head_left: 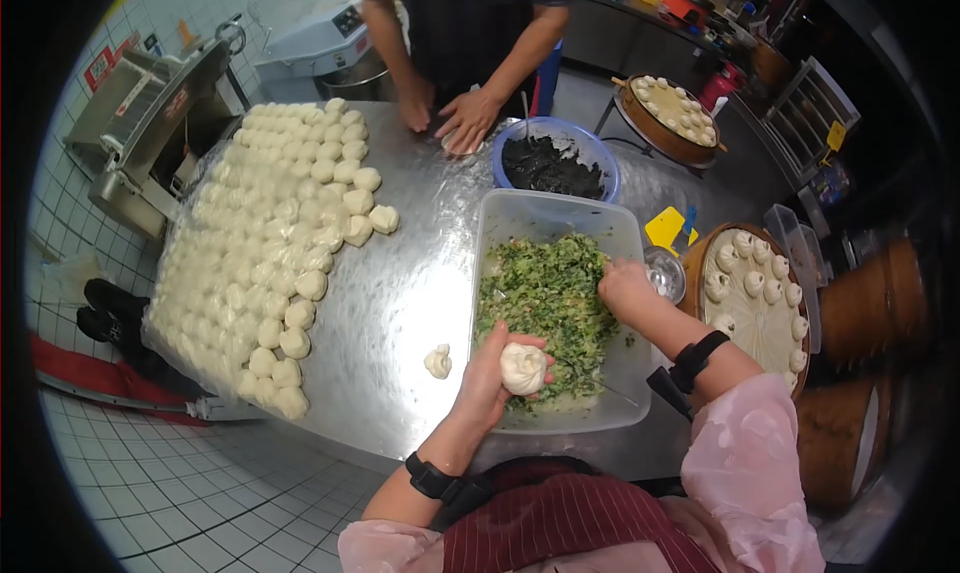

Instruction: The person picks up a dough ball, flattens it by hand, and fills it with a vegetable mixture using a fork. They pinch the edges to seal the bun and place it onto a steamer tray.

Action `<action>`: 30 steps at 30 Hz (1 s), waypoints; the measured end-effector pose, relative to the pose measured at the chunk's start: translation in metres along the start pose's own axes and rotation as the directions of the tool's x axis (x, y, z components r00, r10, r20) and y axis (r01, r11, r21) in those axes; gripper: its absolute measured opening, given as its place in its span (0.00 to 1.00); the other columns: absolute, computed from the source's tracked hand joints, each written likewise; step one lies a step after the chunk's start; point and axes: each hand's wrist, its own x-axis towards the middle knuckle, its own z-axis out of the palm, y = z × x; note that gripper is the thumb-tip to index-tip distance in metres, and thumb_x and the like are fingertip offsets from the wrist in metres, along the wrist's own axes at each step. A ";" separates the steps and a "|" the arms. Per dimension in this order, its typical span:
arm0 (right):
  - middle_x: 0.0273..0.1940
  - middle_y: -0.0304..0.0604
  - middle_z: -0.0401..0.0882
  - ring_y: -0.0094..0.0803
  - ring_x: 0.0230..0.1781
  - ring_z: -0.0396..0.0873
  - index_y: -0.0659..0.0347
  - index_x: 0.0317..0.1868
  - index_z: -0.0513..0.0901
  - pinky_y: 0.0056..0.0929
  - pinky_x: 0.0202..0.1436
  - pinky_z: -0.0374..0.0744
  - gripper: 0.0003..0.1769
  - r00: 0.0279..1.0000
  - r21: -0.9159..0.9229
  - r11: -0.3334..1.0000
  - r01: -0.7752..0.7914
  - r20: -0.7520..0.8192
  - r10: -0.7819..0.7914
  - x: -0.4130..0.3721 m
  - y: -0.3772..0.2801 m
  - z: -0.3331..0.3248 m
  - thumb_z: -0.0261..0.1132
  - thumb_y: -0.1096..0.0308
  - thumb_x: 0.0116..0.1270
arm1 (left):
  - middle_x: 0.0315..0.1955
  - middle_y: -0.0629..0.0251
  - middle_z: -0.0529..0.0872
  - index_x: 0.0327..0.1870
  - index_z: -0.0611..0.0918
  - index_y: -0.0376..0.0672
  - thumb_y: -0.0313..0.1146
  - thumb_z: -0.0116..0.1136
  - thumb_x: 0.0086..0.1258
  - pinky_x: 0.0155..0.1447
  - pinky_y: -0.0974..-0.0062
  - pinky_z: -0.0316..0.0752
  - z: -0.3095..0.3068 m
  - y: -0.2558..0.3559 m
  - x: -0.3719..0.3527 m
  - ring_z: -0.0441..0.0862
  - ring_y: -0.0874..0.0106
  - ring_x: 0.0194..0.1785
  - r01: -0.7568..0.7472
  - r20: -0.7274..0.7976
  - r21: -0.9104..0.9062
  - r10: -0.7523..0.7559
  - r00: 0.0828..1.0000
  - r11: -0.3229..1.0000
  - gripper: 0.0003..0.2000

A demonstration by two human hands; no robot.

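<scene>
bun (524, 369) lies cupped in the left hand (486, 375); grip of right hand (627, 287) unclear.

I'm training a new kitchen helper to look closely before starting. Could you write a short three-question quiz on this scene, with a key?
1. The camera wearer's left hand holds:
A) a flat yellow scraper
B) a round white dough bun
C) a long wooden rolling pin

2. True or false: the round blue plastic bowl contains a dark, nearly black filling.

3. Which of the wearer's hands is nearer to the small round silvery bowl?

Key:
1. B
2. True
3. The right hand
</scene>
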 end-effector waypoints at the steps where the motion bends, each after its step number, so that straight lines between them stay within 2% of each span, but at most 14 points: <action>1: 0.32 0.37 0.81 0.34 0.39 0.78 0.51 0.29 0.86 0.32 0.36 0.74 0.05 0.998 -0.075 0.997 0.001 0.070 0.004 0.003 -0.002 -0.001 0.63 0.67 0.52 | 0.32 0.54 0.85 0.43 0.79 0.38 0.52 0.28 0.77 0.25 0.77 0.78 0.001 0.001 -0.001 0.86 0.67 0.33 -0.001 -0.004 -0.013 0.001 1.000 1.000 0.28; 8: 0.33 0.37 0.81 0.34 0.40 0.78 0.50 0.29 0.86 0.33 0.34 0.71 0.05 0.994 -0.176 0.983 0.052 0.103 -0.034 0.005 0.002 -0.006 0.65 0.66 0.51 | 0.32 0.55 0.85 0.43 0.78 0.38 0.52 0.29 0.78 0.25 0.77 0.77 0.002 0.002 -0.001 0.86 0.67 0.32 -0.008 0.030 -0.008 0.008 1.000 1.000 0.27; 11: 0.32 0.38 0.81 0.35 0.37 0.79 0.56 0.29 0.86 0.34 0.34 0.73 0.06 1.000 -0.125 0.992 0.018 0.002 -0.018 0.000 0.013 -0.012 0.64 0.68 0.51 | 0.33 0.55 0.85 0.44 0.78 0.38 0.52 0.29 0.78 0.25 0.77 0.77 0.001 0.002 -0.002 0.86 0.67 0.33 -0.002 0.033 -0.013 0.003 0.999 1.000 0.27; 13: 0.30 0.38 0.80 0.32 0.31 0.79 0.62 0.30 0.85 0.31 0.32 0.74 0.06 0.981 0.288 0.950 -0.120 -0.115 0.158 -0.018 0.021 -0.056 0.64 0.69 0.53 | 0.33 0.55 0.85 0.44 0.78 0.38 0.52 0.29 0.78 0.26 0.77 0.78 0.001 0.003 0.000 0.86 0.67 0.33 -0.003 0.039 -0.031 0.005 0.999 1.000 0.27; 14: 0.30 0.38 0.80 0.32 0.31 0.79 0.62 0.30 0.85 0.31 0.32 0.74 0.06 0.981 0.286 0.951 -0.113 -0.117 0.152 -0.026 0.020 -0.071 0.64 0.69 0.53 | 0.33 0.54 0.85 0.44 0.78 0.37 0.52 0.29 0.78 0.26 0.76 0.78 0.002 0.003 0.001 0.86 0.66 0.34 0.032 0.042 -0.060 -0.029 0.999 0.998 0.27; 15: 0.28 0.38 0.78 0.29 0.28 0.78 0.64 0.30 0.84 0.28 0.30 0.74 0.06 0.978 0.742 0.658 -0.127 -0.017 0.209 -0.034 0.014 -0.085 0.65 0.70 0.55 | 0.34 0.53 0.85 0.45 0.77 0.37 0.51 0.29 0.78 0.27 0.75 0.78 0.003 0.003 0.001 0.86 0.65 0.34 0.066 0.045 -0.088 -0.062 0.997 0.994 0.27; 16: 0.27 0.38 0.77 0.26 0.25 0.76 0.65 0.31 0.83 0.25 0.29 0.74 0.07 0.974 0.977 0.167 -0.135 0.100 0.202 -0.042 0.006 -0.097 0.66 0.70 0.56 | 0.34 0.53 0.85 0.45 0.77 0.37 0.51 0.29 0.78 0.27 0.75 0.78 0.003 0.002 0.002 0.86 0.65 0.34 0.062 0.036 -0.088 -0.059 0.998 0.994 0.27; 17: 0.27 0.38 0.77 0.26 0.25 0.76 0.65 0.31 0.83 0.25 0.29 0.74 0.07 0.976 0.978 0.163 -0.128 0.095 0.196 -0.050 -0.003 -0.106 0.66 0.70 0.56 | 0.34 0.53 0.85 0.45 0.77 0.37 0.51 0.29 0.78 0.27 0.74 0.78 0.004 0.001 0.003 0.86 0.64 0.35 0.070 0.055 -0.085 -0.066 0.996 0.994 0.27; 19: 0.26 0.38 0.75 0.21 0.24 0.74 0.63 0.32 0.83 0.21 0.27 0.72 0.07 0.977 0.998 0.024 0.052 -0.056 0.206 -0.065 -0.024 -0.122 0.69 0.69 0.57 | 0.34 0.52 0.85 0.46 0.77 0.36 0.51 0.30 0.77 0.27 0.73 0.79 0.008 0.002 0.003 0.85 0.63 0.34 0.088 0.089 -0.094 -0.080 0.993 0.992 0.26; 24: 0.27 0.39 0.76 0.25 0.25 0.76 0.61 0.33 0.83 0.24 0.28 0.74 0.05 0.946 0.956 0.223 0.191 -0.240 0.219 -0.084 -0.047 -0.148 0.68 0.70 0.57 | 0.34 0.59 0.85 0.45 0.78 0.38 0.53 0.31 0.77 0.26 0.75 0.77 0.017 0.003 -0.003 0.85 0.67 0.32 0.058 0.098 -0.024 -0.055 0.994 0.998 0.26; 26: 0.28 0.41 0.76 0.32 0.27 0.78 0.60 0.33 0.82 0.28 0.30 0.75 0.06 0.888 0.857 0.413 0.308 -0.415 0.198 -0.086 -0.048 -0.149 0.68 0.70 0.56 | 0.34 0.60 0.85 0.44 0.78 0.39 0.52 0.31 0.77 0.25 0.75 0.77 0.020 0.004 -0.007 0.85 0.67 0.32 0.041 0.086 -0.004 -0.041 0.995 0.999 0.26; 27: 0.28 0.41 0.76 0.32 0.27 0.78 0.60 0.33 0.82 0.28 0.30 0.75 0.06 0.885 0.856 0.413 0.312 -0.420 0.201 -0.086 -0.050 -0.150 0.68 0.70 0.56 | 0.33 0.60 0.85 0.44 0.77 0.39 0.52 0.31 0.77 0.25 0.75 0.77 0.022 0.004 -0.009 0.85 0.68 0.31 0.045 0.072 0.015 -0.046 0.996 0.999 0.26; 29: 0.27 0.39 0.76 0.34 0.27 0.76 0.59 0.33 0.81 0.29 0.30 0.74 0.06 0.794 0.649 0.660 0.379 -0.595 0.129 -0.086 -0.054 -0.150 0.70 0.71 0.55 | 0.33 0.60 0.85 0.43 0.77 0.39 0.52 0.32 0.77 0.25 0.75 0.77 0.024 0.003 -0.010 0.85 0.69 0.31 0.048 0.058 0.036 -0.050 0.997 0.998 0.26; 30: 0.27 0.39 0.76 0.34 0.27 0.76 0.59 0.33 0.81 0.29 0.30 0.74 0.06 0.792 0.648 0.660 0.379 -0.596 0.131 -0.086 -0.056 -0.150 0.70 0.71 0.55 | 0.33 0.61 0.85 0.43 0.77 0.39 0.52 0.32 0.77 0.25 0.75 0.77 0.025 0.001 -0.011 0.85 0.69 0.31 0.041 0.055 0.063 -0.045 0.997 0.997 0.26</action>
